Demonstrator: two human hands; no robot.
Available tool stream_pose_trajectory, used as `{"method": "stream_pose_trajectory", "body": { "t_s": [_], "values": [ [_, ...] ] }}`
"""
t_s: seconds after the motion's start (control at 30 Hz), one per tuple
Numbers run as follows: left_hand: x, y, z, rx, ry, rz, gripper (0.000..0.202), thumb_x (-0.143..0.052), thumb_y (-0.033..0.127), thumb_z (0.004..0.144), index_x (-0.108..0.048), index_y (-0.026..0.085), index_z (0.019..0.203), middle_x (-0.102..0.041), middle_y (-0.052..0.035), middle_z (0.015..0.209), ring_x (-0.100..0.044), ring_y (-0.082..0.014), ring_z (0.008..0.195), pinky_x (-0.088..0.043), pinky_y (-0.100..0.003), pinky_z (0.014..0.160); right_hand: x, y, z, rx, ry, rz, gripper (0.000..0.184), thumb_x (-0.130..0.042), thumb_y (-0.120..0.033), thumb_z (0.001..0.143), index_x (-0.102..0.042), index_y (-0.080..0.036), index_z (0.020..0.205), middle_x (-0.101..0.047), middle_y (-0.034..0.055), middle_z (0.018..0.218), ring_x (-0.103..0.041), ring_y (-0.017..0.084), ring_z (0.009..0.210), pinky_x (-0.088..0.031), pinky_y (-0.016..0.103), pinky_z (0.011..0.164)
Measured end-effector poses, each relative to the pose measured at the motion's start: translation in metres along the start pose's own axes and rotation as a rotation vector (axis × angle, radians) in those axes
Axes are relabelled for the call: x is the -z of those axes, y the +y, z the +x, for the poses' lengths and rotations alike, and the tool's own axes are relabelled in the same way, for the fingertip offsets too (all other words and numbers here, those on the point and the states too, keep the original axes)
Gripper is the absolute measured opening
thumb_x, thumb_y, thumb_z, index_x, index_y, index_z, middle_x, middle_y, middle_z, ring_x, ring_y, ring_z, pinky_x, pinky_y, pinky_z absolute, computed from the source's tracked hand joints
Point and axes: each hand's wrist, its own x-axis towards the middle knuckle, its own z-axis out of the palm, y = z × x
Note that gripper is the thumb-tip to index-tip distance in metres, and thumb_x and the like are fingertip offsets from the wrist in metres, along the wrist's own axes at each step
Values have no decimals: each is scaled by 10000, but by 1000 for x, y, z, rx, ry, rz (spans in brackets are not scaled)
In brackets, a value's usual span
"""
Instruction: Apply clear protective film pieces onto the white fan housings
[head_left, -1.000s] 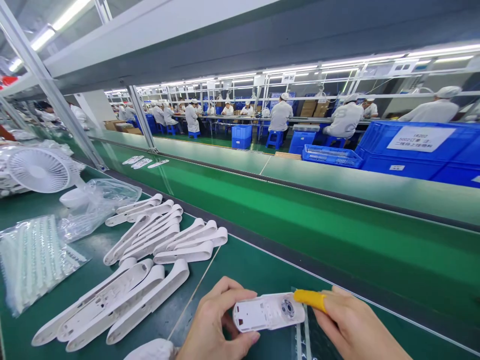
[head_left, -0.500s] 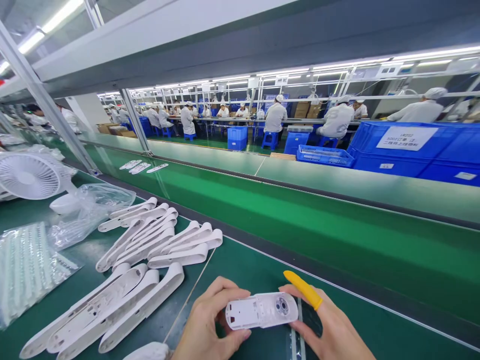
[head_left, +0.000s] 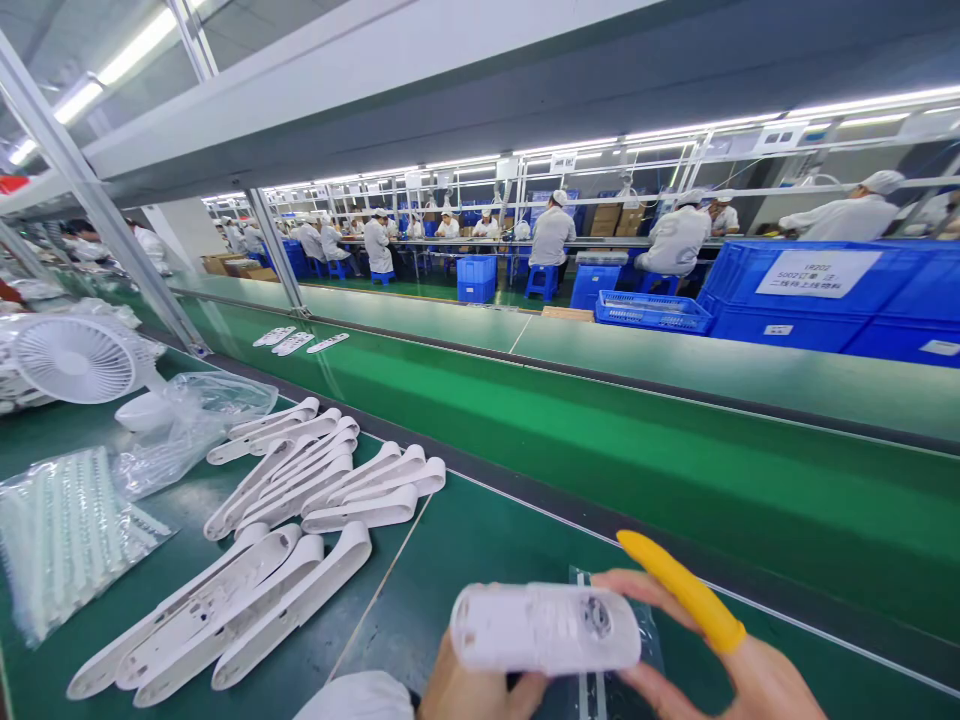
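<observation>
Two hands hold one small white plastic housing (head_left: 545,627) low in the middle of the view, just above the green worktop (head_left: 487,540). The left hand (head_left: 480,692) comes up from under it, and its fingers are closed on the left end of the housing. The right hand (head_left: 720,670) holds the right end with fingers pinched on it, while the pointing finger sticks out straight in a yellow finger cot (head_left: 682,590). A second ago that yellow finger lay flat on the round end of the housing; now it is lifted off and points away. The housing also sits higher and closer to the camera than before, and it looks a bit blurry, so I think it is being picked up and turned. The press on the round end looks done, and the part seems to be getting a look over. Under the hands lies a clear plastic bag (head_left: 600,690). To the left, many long white plastic shells (head_left: 300,500) lie in rows on the worktop. Farther left are a small white fan (head_left: 75,360) and a bag of small parts (head_left: 60,530). Past the green conveyor belt (head_left: 637,450), other people in white coats (head_left: 551,235) sit at long tables, beside blue crates (head_left: 817,290).
</observation>
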Motion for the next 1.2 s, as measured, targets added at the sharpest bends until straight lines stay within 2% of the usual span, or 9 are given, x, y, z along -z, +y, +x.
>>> {"method": "stream_pose_trajectory", "body": {
  "t_s": [0.07,0.2,0.33,0.43,0.53,0.73,0.87,1.03,1.2],
  "values": [
    [-10,14,4,42,-55,144,269,-556,273,692,-616,201,944,-563,-87,1015,-471,-273,986,-352,-419,893,1,13,18,-121,-37,-53,308,-533,-406,771,-533,-272,1048,-644,-16,1018,-637,171,870,-526,255,739],
    [-22,39,10,112,-59,270,203,-532,155,669,-618,156,853,-544,-97,995,-451,-270,974,-334,-426,865,10,58,58,-479,-94,-311,297,-539,-313,744,-572,-163,999,-668,69,848,-639,249,696,-489,339,585],
    [-27,44,10,104,-47,291,186,-476,85,677,-621,143,777,-561,-94,948,-475,-249,936,-344,-391,830,21,102,74,-519,-79,-399,202,-513,-210,727,-594,-100,875,-654,132,769,-621,306,692,-443,368,573],
    [-28,42,10,97,-24,253,232,-501,92,650,-603,154,850,-552,-78,957,-473,-232,919,-342,-382,833,26,114,72,-487,-74,-416,169,-526,-183,686,-589,-99,820,-637,146,714,-610,327,681,-439,396,572],
    [-27,43,10,105,11,213,327,-522,133,668,-558,161,991,-522,-77,1005,-454,-237,943,-327,-395,860,23,102,60,-401,-25,-404,250,-541,-257,679,-570,-99,871,-613,189,844,-575,361,841,-442,463,670],
    [-27,47,13,116,-1,216,346,-552,128,667,-560,178,1009,-516,-75,1021,-447,-260,964,-324,-411,866,-15,55,9,-125,-137,-74,245,-479,-281,737,-534,-225,969,-591,34,968,-585,149,884,-482,289,795],
    [-25,45,11,103,1,209,346,-526,137,672,-558,170,1015,-520,-80,1014,-451,-264,952,-336,-417,858,-30,42,-4,-236,-134,127,101,-416,-216,744,-517,-210,741,-576,21,788,-563,153,724,-479,315,672],
    [-28,32,12,50,18,-28,456,-554,170,646,-512,150,1100,-559,-80,1012,-508,-209,873,-385,-340,833,-13,26,12,-300,-155,312,105,-435,-235,758,-510,-198,694,-589,-5,694,-551,113,635,-473,246,619],
    [-32,19,13,65,-200,-527,226,-583,325,649,-578,112,723,-581,-34,641,-516,-122,568,-386,-222,551,-9,26,22,-326,45,469,123,-509,-307,755,-555,-192,755,-609,6,743,-557,121,656,-470,249,629]
  ]
}}
